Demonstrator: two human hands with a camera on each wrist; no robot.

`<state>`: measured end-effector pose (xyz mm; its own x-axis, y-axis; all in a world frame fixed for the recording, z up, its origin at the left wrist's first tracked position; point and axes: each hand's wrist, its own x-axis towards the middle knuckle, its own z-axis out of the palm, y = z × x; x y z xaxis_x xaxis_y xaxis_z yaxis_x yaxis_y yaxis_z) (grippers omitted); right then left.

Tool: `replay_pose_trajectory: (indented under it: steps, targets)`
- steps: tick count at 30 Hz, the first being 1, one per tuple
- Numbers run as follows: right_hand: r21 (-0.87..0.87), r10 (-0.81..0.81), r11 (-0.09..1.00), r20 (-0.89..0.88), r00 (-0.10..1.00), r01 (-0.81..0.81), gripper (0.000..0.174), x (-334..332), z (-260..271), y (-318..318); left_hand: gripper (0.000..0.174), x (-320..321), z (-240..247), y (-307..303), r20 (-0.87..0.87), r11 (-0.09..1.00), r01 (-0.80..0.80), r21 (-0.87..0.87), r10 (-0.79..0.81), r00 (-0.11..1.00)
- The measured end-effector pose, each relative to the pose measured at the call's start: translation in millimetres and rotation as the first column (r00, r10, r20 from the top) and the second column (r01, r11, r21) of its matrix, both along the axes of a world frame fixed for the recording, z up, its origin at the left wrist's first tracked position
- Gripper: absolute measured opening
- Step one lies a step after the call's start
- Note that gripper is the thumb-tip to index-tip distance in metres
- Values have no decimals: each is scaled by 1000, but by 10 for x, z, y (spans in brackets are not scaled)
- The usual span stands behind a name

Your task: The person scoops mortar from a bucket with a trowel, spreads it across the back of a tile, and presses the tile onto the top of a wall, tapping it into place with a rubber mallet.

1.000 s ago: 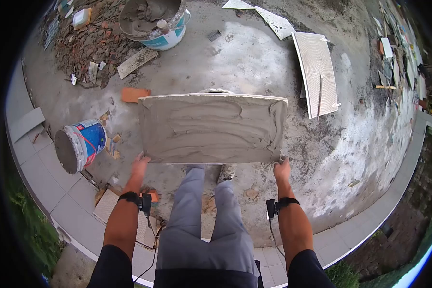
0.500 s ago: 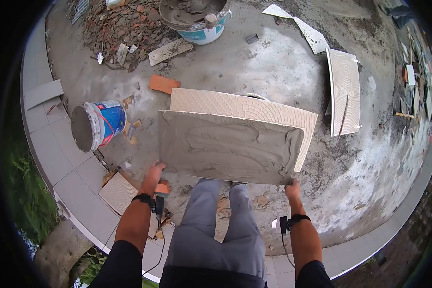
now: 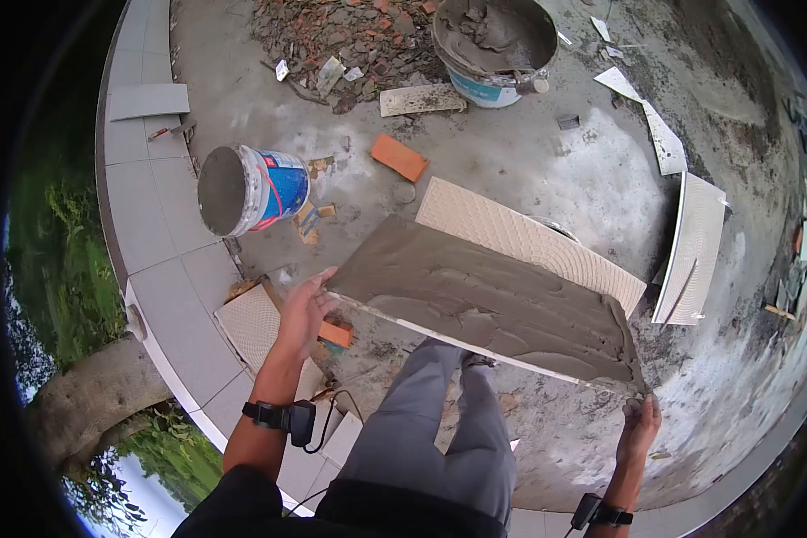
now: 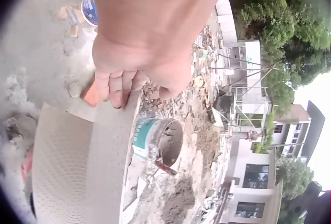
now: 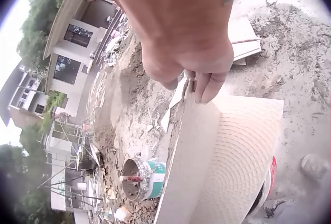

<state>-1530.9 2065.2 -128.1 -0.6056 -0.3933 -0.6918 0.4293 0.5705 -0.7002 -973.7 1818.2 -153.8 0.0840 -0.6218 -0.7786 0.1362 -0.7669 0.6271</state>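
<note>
A long slab point(image 3: 493, 309) coated with grey mortar spans between both hands in the head view. The left hand point(image 3: 306, 314) grips its left near corner; the right hand point(image 3: 641, 429) pinches the right near corner. Behind the slab, and partly hidden by it, lies a patterned tile point(image 3: 529, 242). In the left wrist view the left hand point(image 4: 139, 68) has its fingers on the slab's plain underside point(image 4: 106, 146). From the right wrist view, the right hand point(image 5: 191, 61) holds the slab point(image 5: 189, 151) by its end, with the patterned tile point(image 5: 240, 151) beside it.
A blue bucket of mortar point(image 3: 282, 186) lies tipped towards the left edging point(image 3: 166, 215). Beyond the slab are an orange brick point(image 3: 399, 158), a large mortar bucket point(image 3: 491, 54) and rubble point(image 3: 350, 45). Another patterned tile point(image 3: 693, 247) leans at the right.
The slab, held in both hands, has moved right and tilted, its right end now nearer the body. More of the patterned tile behind it came into view. The head view has swung left.
</note>
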Motion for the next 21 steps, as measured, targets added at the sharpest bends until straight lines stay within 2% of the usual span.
replay_pose_trajectory:
  steps: [1,2,4,5,7,8,10,12,14,16,18,19,21]
  targets:
    - [-20,8,1000,-71,997,-9,20,-34,-14,-118,43,-63,-17,-85,-72,994,-60,-89,54,996]
    - [-35,15,999,-140,990,-20,21,-60,-22,-220,43,-119,-49,-148,-72,994,-69,-89,63,995]
    - [-15,11,1000,-192,981,-14,23,-86,-28,-437,46,-219,-136,-265,-89,976,-91,-199,74,993]
    - [4,-1,1000,-244,970,2,25,-97,-34,-527,46,-250,-184,-308,-85,975,-99,-198,84,993]
    - [42,28,999,-248,968,-18,29,-128,-40,-594,55,-276,-301,-371,-193,958,-215,-191,178,965]
    - [54,16,999,-260,966,-2,30,-125,-41,-623,55,-266,-454,-391,-189,956,-222,-191,186,964]
    - [62,40,998,-249,968,-26,34,-217,-78,-565,61,-186,-1005,-367,-62,932,-349,-99,345,937]
    - [71,58,997,-250,967,-41,36,-158,-41,-575,67,-51,-1717,-323,-147,909,-408,82,416,897]
    - [101,73,994,-242,968,-49,40,-122,6,-570,63,9,-2461,-335,-412,880,-390,272,472,779]
    - [124,83,991,-255,963,-53,47,-135,-29,-535,57,-248,-2222,-512,-678,944,-204,259,328,658]
    - [139,76,989,-229,970,-45,59,-213,-71,-405,44,-309,-2578,-477,-629,893,-246,376,441,640]
    - [141,66,989,-184,981,-40,70,-299,-103,-380,39,-345,-2679,-451,-615,885,-297,357,463,639]
    - [110,75,993,-210,975,-52,68,-131,9,-565,40,-347,-3098,-321,-512,903,-374,214,429,744]
